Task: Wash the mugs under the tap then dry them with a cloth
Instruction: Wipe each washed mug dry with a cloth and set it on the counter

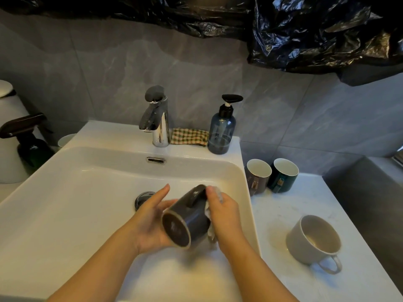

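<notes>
Head view, looking down over a washbasin.

- Crumpled black plastic sheeting (316, 33) across the top, glossy and creased. Below it, grey wall tiles (109, 68) with faint marble veining.
- White ceramic basin (54, 192), rectangular with rounded inner corners, smooth and shiny. To its right, a lower pale counter (305, 203), lightly speckled.
- Left hand (150, 223) over the bowl, palm up, fingers stretched nearly straight, not clenched. Cradling the base end of the dark mug (187, 216) against the palm.
- Right hand (224, 212) at the mug's far side, fingers curled, clutching a pale cloth (212, 235) and pressing it to the mug wall near the rim end.
- Dark mug held above the basin, right of centre, tipped on its side. Glazed grey-brown cylinder, round unglazed-looking base towards the camera, handle uppermost.
- Pale grey cup (314, 238) on the counter, wide and squat, tilted, looped handle towards the camera.
- Dark green spray bottle (30, 140) at far left, brown trigger head.
- Chrome tap (157, 118) on the back ledge, single lever, water-spotted.
- Translucent blue soap bottle (221, 131) with a black pump, on the ledge's right corner.
- Two upright mugs at the back of the counter, touching: brown mug (257, 177), then green mug (283, 177), both white inside with metallic handles.
- Checked cloth (188, 137), green, red and cream weave, folded between tap and soap bottle.
- Round metal drain plug (142, 198), partly behind the left fingers.
- Oval chrome overflow slot (155, 160) in the back wall of the bowl.
</notes>
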Demonstrator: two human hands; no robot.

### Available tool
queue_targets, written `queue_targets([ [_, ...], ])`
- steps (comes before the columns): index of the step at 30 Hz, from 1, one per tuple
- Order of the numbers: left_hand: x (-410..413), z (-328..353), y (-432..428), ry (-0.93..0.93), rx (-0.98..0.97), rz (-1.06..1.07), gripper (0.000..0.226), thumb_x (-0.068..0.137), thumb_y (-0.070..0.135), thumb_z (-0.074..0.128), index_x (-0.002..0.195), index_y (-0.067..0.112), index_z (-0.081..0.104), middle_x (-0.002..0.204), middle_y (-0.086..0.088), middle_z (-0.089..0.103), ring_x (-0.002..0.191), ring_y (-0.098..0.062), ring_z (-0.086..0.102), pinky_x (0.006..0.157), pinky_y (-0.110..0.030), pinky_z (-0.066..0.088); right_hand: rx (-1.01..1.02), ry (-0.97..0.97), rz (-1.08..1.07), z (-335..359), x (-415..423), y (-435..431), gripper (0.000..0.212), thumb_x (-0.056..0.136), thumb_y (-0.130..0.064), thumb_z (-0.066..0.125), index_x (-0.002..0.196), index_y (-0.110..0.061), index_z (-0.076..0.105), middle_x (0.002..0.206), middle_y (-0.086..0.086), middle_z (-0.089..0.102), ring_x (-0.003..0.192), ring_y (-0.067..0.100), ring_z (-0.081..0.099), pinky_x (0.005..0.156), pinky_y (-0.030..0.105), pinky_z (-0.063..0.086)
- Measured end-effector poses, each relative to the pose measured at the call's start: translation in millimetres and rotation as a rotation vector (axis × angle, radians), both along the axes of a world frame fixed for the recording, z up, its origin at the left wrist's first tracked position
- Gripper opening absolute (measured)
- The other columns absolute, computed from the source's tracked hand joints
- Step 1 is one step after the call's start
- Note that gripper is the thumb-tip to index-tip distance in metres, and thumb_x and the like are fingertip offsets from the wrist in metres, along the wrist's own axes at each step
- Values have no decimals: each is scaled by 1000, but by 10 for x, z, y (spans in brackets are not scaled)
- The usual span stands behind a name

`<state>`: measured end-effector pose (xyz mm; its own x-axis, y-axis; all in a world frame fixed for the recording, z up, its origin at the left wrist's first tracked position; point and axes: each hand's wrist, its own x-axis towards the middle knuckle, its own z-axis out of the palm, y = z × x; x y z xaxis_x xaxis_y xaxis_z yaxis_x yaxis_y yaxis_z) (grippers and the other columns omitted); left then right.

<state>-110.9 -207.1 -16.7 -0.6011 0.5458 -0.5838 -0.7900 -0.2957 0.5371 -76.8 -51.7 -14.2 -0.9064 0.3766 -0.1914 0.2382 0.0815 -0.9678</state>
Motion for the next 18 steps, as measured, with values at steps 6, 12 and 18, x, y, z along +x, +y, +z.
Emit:
queue_targets([
  [6, 43, -45, 163, 344, -214, 80, 74, 65, 24, 81, 129, 28, 45, 123, -15, 58, 105, -36, 62, 80, -54, 54, -230, -10, 78, 59, 57, -95, 30, 95, -37, 47, 101, -13, 64, 94, 10, 72, 88, 21, 69, 80, 31, 55],
  [12, -24, -108, 21, 244, -216, 111, 65, 66, 47, 70, 121, 14, 60, 112, -19, 68, 100, -36, 67, 73, -46, 56, -377, -124, 635, 180, 126, -145, 27, 81, -26, 58, 107, -20, 62, 113, 9, 67, 112, 26, 60, 103, 39, 44],
  [18, -5, -94, 32, 185, -252, 52, 45, 72, 45, 68, 100, 9, 66, 77, -14, 71, 62, -27, 68, 59, -42, 56, 680, 80, 922, 213, 148, -54, 19, 80, -19, 58, 95, -8, 63, 90, 2, 63, 88, 8, 47, 92, 31, 42],
])
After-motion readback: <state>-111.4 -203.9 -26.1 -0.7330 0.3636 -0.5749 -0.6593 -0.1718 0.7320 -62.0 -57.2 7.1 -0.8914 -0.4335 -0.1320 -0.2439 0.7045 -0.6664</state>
